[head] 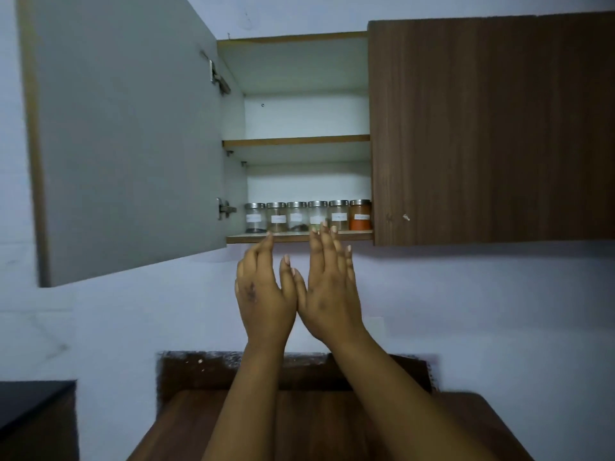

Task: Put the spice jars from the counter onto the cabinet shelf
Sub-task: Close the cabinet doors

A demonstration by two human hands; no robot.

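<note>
A: On the bottom shelf [299, 236], L to R: six jars [307, 215] in a row w/ metal lids, side by side. The five on the left are pale or near clear; the one at the far R end holds orange-red powder [360, 214], right by the closed wood door [489, 128]. Grey door [126, 134] hangs open left of the shelf.

B: How'd they handle?

A: Look like glass, so stiff, smooth, prob. slippery, breakable if dropped. Small, likely light. I'd take one round the body below the lid, thumb opposite fingers, since they're packed too tight for a side grip w/o pulling one fwd.

B: Hands?

A: Both raised just below the shelf edge, backs to the camera. Left hand [263, 291] under the 2nd jar, fingers mostly straight, holding nothing. Right hand [329, 294] under the 4th–5th, fingers straight, tips overlapping the shelf front, also empty. Thumbs nearly touch.

B: Counter?

A: Wood top [319, 424] below the shelf, no jars seen on it.
</note>
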